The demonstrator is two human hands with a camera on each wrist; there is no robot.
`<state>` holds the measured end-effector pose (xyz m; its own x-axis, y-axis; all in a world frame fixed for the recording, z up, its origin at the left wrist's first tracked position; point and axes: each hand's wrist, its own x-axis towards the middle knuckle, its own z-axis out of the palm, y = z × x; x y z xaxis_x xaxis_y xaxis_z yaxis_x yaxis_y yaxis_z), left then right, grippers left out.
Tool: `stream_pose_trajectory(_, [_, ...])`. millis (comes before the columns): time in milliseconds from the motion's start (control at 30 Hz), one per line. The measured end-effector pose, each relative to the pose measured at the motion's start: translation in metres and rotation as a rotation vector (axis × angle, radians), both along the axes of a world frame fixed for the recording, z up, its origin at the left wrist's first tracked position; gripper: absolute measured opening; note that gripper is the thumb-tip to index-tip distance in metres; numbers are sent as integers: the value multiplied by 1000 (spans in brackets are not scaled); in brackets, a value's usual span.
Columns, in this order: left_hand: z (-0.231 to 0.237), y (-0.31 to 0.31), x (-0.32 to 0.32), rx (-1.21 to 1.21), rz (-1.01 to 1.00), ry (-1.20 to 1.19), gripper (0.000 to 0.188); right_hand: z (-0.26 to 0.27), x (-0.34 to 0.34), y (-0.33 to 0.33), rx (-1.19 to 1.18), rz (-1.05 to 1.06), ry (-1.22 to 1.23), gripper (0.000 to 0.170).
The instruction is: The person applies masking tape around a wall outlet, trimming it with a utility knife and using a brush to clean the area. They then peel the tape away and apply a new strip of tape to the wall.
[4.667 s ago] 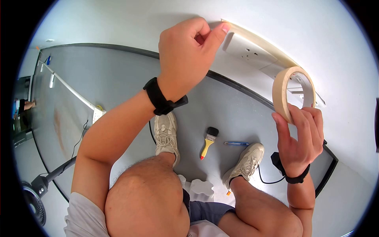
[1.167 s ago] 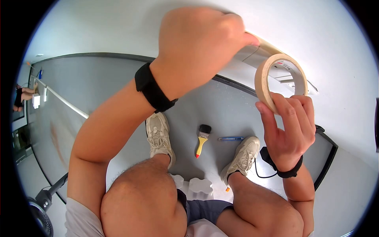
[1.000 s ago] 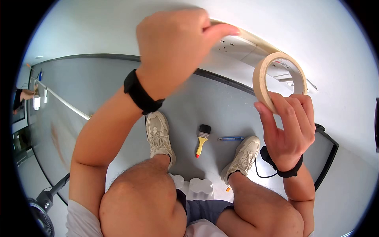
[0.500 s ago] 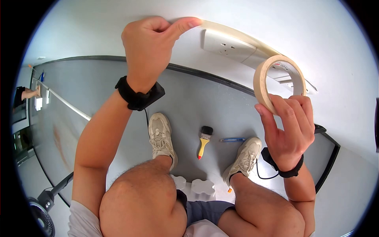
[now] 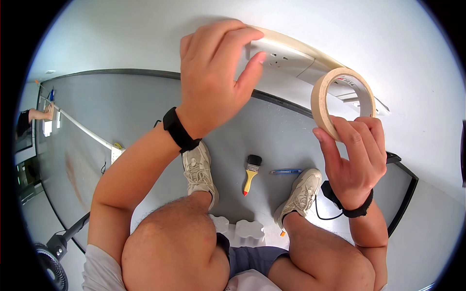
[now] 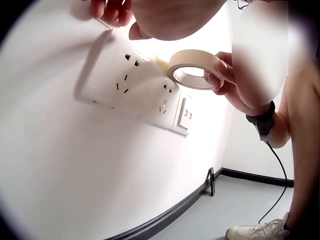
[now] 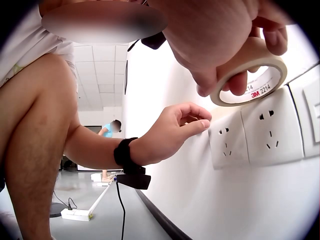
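Observation:
My right hand (image 5: 357,162) grips a roll of beige masking tape (image 5: 320,99), fingers through its ring. From the roll a strip of tape (image 5: 296,44) runs left along the top edge of the white wall sockets (image 5: 279,60). At the strip's left part my left hand (image 5: 213,77) has its fingers bent loosely, the fingertips against the tape and the thumb apart, over the sockets' left end. In the right wrist view the left hand (image 7: 167,132) is beside the left socket (image 7: 227,140), and the roll (image 7: 250,75) is just above the sockets.
On the grey floor between the shoes lie a yellow-handled brush (image 5: 251,177) and a blue cutter (image 5: 286,171). A power strip (image 5: 116,153) is at the left, a fan (image 5: 51,264) at the lower left. Another person (image 7: 107,131) crouches far back. White stools (image 5: 248,232) are below.
My left hand slid left along the tape with its thumb out, then came back slightly right and its fingers uncurled. The right hand with the roll has moved a little left since the earliest frame.

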<state>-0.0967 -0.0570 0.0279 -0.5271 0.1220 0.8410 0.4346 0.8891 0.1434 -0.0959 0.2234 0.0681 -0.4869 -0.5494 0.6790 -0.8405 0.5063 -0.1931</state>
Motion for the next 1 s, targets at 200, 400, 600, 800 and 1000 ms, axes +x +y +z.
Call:
stream_pose_trajectory(200, [-2, -3, 13, 80, 126, -132, 38, 5, 4, 2, 31, -9, -82, 33])
stream_pose_trajectory(400, [-4, 1, 15, 2, 153, -101, 40, 5, 3, 2, 28, -9, -75, 34])
stream_pose_trajectory(600, [-11, -1, 5, -66, 130, -34, 38, 4, 4, 1, 28, -8, -84, 34])
stream_pose_trajectory(800, [0, 5, 12, -30, 139, -165, 38, -1, 0, 1, 5, 5, -49, 35])
stream_pose_trajectory(1000, [9, 12, 9, -31, 90, -209, 38, -1, 0, 2, 1, 10, -22, 37])
